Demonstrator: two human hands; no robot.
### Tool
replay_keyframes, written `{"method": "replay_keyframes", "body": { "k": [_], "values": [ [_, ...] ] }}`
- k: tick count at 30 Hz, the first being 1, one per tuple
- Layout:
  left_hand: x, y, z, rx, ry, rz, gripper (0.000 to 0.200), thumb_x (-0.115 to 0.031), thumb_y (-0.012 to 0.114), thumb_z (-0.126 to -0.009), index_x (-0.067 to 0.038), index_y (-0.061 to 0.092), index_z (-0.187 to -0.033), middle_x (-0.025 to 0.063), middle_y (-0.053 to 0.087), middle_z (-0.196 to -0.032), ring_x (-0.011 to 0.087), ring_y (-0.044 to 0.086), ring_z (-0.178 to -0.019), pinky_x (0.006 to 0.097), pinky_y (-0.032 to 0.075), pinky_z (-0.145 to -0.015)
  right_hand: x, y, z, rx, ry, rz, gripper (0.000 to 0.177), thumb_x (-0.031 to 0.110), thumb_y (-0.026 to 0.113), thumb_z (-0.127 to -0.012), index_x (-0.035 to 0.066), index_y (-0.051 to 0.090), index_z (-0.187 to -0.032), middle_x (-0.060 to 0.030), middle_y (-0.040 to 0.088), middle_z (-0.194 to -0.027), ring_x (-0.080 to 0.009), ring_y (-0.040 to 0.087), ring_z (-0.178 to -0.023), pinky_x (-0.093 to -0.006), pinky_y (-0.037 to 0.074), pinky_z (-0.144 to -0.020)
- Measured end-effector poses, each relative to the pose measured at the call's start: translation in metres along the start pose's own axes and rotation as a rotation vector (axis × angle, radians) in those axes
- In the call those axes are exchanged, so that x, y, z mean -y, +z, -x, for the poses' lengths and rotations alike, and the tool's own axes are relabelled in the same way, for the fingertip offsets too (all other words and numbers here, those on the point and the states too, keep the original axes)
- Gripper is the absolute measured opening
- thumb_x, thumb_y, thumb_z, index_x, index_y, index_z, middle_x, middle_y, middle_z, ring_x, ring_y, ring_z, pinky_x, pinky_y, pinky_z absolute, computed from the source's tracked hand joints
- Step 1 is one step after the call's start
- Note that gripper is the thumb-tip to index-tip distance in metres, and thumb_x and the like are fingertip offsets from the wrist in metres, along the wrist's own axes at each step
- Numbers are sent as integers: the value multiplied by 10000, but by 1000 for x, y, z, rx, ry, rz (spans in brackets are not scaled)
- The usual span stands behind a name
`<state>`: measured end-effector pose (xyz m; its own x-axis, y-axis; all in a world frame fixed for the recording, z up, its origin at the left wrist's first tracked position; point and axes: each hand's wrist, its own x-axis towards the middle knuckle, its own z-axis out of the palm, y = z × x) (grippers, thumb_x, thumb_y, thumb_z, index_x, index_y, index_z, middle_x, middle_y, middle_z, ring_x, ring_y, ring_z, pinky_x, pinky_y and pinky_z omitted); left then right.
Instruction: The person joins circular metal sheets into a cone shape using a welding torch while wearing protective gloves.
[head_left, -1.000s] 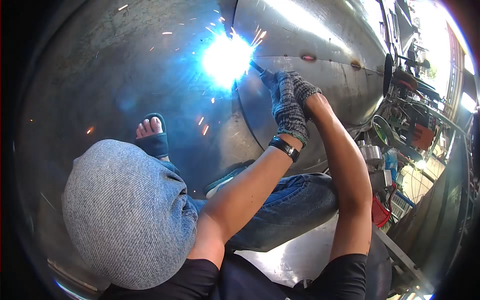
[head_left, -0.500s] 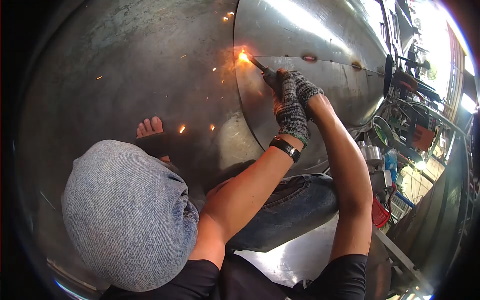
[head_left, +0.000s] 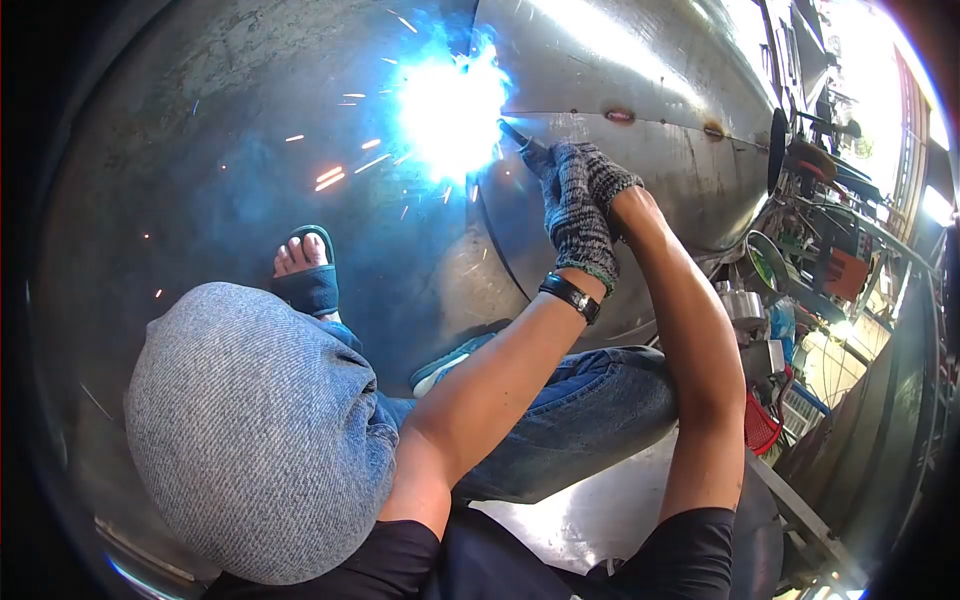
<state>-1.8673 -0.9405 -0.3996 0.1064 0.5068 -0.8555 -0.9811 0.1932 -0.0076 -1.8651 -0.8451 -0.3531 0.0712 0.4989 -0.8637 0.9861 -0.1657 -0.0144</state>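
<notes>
Both of my hands wear grey knitted gloves and are wrapped round one dark welding torch [head_left: 514,134]. My left hand [head_left: 576,220], with a black watch at its wrist, is closed on the torch. Beside and partly behind it, my right hand [head_left: 609,178] is closed on the torch too. The torch tip points up and left into a bright blue-white arc [head_left: 452,110], whose glare hides the spot being touched. Sparks fly from it over the metal. The arc lies by the edge where a curved metal piece [head_left: 640,70] meets a larger metal surface [head_left: 220,120].
My denim-covered knee [head_left: 260,430] is at the lower left, with a sandalled foot [head_left: 305,265] beyond it. Another shoe [head_left: 450,362] shows below my left forearm. Tools, a red basket [head_left: 762,425] and metal frames crowd the right side.
The small orange glow at the torch tip has become a large blue-white arc with smoke and more sparks. The torch tip and gloves have shifted very slightly; the sandal and shoe now show clearly.
</notes>
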Motion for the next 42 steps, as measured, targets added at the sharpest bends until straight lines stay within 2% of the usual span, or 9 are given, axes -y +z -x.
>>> {"method": "replay_keyframes", "body": {
  "k": [7,9,12,15,20,26,28,40,42],
  "values": [
    [-3,4,5,-27,-1,-12,306,-333,714,-1028,-114,666,-1236,-20,654,-1009,104,628,-901,271,544,-820,0,2,9,-74,-47,-18,418,390,622,-1045,-5,669,-1173,-334,691,-1168,-493,613,-1222,-527,529,-954],
    [-3,4,6,-15,-28,8,313,-342,717,-1027,-115,666,-1236,-24,654,-1004,103,631,-898,272,544,-816,-2,1,11,-88,-58,-53,628,565,529,-1057,-11,690,-1250,-307,733,-1107,-400,735,-1106,-493,547,-942],
    [1,1,2,-38,-24,7,316,-346,721,-1026,-116,667,-1235,-26,660,-1011,108,637,-902,272,546,-819,-5,-2,6,-35,-108,4,637,567,530,-1056,-15,680,-1269,-317,724,-1126,-416,727,-1119,-492,548,-949],
    [5,-4,0,-41,-29,-3,316,-345,728,-1024,-117,673,-1236,-28,667,-1012,118,642,-893,275,546,-824,0,-2,11,-66,-67,-6,445,421,615,-1040,-8,661,-1148,-337,692,-1137,-504,632,-1189,-519,530,-914],
    [6,4,-7,16,-24,126,364,-378,758,-1001,-131,677,-1257,-24,672,-1001,120,628,-861,282,547,-819,-3,4,-11,-83,28,3,522,504,539,-1062,8,666,-1166,-362,671,-1108,-508,641,-1164,-523,515,-890],
    [-1,1,-1,-104,-91,18,354,-363,747,-1014,-122,676,-1264,-21,658,-1031,112,615,-896,259,532,-825,-4,9,14,-286,-255,-12,432,421,615,-1039,16,645,-1185,-349,675,-1129,-528,624,-1146,-514,520,-908],
    [-3,5,2,-74,-61,-7,330,-347,724,-1032,-114,678,-1261,-18,650,-1032,108,613,-909,248,529,-830,-10,4,2,-67,-118,3,585,525,566,-1033,1,684,-1266,-322,721,-1122,-481,705,-1080,-519,547,-923],
    [3,-3,-7,65,-41,68,265,-319,685,-1053,-106,673,-1210,-22,652,-996,106,618,-875,256,535,-785,-15,9,-5,-87,-139,-29,575,498,603,-1039,-42,691,-1216,-292,728,-1016,-310,663,-881,-490,552,-871],
    [0,-1,0,1,-54,18,267,-318,681,-1055,-105,672,-1215,-19,654,-998,105,620,-876,259,537,-787,-11,8,5,-112,-176,-65,471,407,617,-1042,-39,678,-1181,-323,703,-1037,-416,651,-942,-495,540,-867]
  ]
}}
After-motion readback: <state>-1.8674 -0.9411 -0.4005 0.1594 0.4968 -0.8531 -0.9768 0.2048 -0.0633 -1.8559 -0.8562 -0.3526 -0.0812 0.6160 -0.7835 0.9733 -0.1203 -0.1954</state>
